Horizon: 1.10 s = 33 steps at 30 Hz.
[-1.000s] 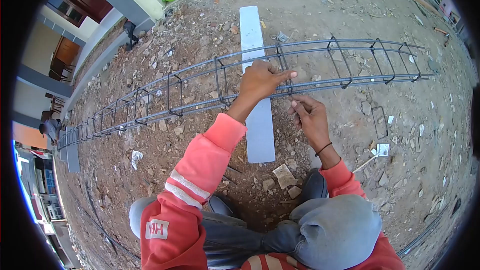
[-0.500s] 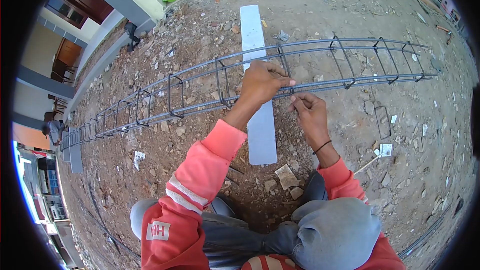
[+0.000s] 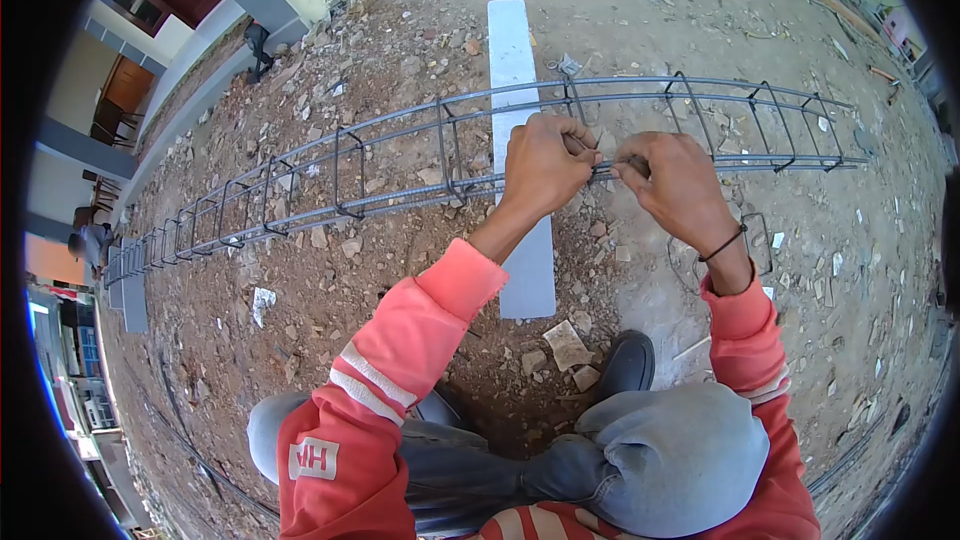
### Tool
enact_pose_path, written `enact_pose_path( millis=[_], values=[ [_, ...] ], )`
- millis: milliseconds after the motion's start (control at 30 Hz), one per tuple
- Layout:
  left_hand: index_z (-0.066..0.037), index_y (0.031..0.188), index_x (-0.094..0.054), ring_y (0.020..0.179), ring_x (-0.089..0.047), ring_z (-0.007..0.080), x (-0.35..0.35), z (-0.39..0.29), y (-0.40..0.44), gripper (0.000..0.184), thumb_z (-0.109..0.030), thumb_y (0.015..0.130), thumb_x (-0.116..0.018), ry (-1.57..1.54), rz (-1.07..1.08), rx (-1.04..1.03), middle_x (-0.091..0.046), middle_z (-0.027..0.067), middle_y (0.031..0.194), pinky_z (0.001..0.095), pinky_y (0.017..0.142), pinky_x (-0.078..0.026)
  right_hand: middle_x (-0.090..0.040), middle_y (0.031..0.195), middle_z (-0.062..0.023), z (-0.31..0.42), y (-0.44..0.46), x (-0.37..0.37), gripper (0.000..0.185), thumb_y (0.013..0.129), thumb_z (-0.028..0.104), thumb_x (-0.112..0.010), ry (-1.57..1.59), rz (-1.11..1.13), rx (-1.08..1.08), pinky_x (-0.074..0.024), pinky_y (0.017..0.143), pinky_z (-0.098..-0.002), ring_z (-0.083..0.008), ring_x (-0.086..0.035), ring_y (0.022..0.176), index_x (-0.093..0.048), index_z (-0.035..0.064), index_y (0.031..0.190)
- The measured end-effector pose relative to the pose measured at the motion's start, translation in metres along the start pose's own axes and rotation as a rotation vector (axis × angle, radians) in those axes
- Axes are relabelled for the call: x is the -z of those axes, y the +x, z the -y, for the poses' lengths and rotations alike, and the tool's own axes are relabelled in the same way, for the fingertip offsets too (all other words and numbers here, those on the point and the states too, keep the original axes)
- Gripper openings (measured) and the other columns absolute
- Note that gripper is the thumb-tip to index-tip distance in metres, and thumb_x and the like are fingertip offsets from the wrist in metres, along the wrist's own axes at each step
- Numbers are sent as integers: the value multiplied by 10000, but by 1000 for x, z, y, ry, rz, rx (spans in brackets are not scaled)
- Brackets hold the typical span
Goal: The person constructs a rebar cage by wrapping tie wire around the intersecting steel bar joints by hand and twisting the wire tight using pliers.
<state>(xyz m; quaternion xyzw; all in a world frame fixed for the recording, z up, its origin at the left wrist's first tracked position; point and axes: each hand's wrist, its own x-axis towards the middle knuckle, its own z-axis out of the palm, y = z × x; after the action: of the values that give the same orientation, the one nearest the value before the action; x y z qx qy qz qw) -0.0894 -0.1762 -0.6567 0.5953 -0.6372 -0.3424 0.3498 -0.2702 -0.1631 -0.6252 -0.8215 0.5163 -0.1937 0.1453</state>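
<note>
Rebar cage (image 3: 640, 80), mid-frame, across pale board (image 3: 527, 275). Left hand (image 3: 545, 168), right hand (image 3: 682, 185): pinched closed at lower bars (image 3: 750, 158), contents unclear. Possible hazard: cage roll nipping fingertips.

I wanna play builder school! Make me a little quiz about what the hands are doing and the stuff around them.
1. True or false: the left hand and right hand are both at the metal frame.
2. Which wrist wears the dark band? A) left B) right
3. Fill in the missing word, over or under: the long pale board lies ____ the metal frame.

Key: 1 true; 2 B; 3 under.
</note>
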Motion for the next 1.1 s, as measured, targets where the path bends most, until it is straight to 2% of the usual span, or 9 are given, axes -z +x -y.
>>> enact_pose_path(
  millis=[133,200,300,500,567,633,700,900,1100],
  values=[
    [10,816,-721,632,-656,133,-3,9,0,158,-109,743,-795,-3,-28,-49,-707,94,692,290,598,-505,-679,781,-168,-16,43,1,173,792,204,-749,-57,-74,172,-510,704,-454,-368,-658,773,-718,49,864],
    [3,820,-719,629,-655,135,-2,10,-1,159,-113,741,-795,-28,-6,-52,-704,93,688,289,595,-502,-651,702,-110,-27,63,5,197,785,196,-771,93,148,73,-465,618,-359,-220,-619,657,-703,25,856],
    [-12,827,-713,619,-652,138,-5,11,-4,165,-120,733,-795,-6,-9,-99,-697,89,679,285,594,-499,-635,652,-67,-39,81,6,213,749,186,-797,196,329,28,-448,604,-324,-137,-569,623,-707,8,824],
    [-26,855,-740,605,-672,182,-12,8,-3,171,-121,721,-787,49,-30,-55,-701,98,677,310,597,-512,-612,590,-61,-64,105,-25,277,771,254,-771,180,609,-29,-443,596,-321,-133,-555,574,-705,-14,739],
    [-21,862,-750,605,-680,198,-12,10,-1,172,-115,722,-781,62,-49,-97,-703,104,676,325,599,-517,-652,655,-80,-72,104,-17,341,788,320,-772,81,577,35,-481,637,-329,-176,-602,628,-714,-16,806],
    [-16,865,-762,606,-686,245,-10,8,0,153,-89,731,-752,140,-39,-159,-697,136,676,357,611,-527,-685,791,-135,-66,87,12,443,772,416,-795,-112,140,145,-522,744,-398,-289,-657,752,-739,9,937],
    [-10,858,-758,608,-683,270,-10,6,0,148,-81,729,-742,175,-33,-200,-687,152,672,369,618,-529,-682,955,-169,-52,67,55,599,749,493,-791,21,188,-39,-507,845,-428,-346,-649,918,-694,21,1106],
    [12,848,-745,654,-674,363,-9,4,3,144,-65,732,-710,245,31,-266,-658,214,683,407,647,-530,-638,1139,-212,-59,-1,62,586,814,394,-765,-192,124,125,-475,934,-456,-382,-599,1080,-603,29,1243],
    [17,870,-741,706,-674,389,-2,2,6,160,-84,751,-710,236,114,-248,-673,243,767,424,692,-532,-692,979,-167,-32,-2,37,301,842,198,-736,-69,-224,46,-517,781,-422,-349,-662,856,-665,27,1079]
  ],
)
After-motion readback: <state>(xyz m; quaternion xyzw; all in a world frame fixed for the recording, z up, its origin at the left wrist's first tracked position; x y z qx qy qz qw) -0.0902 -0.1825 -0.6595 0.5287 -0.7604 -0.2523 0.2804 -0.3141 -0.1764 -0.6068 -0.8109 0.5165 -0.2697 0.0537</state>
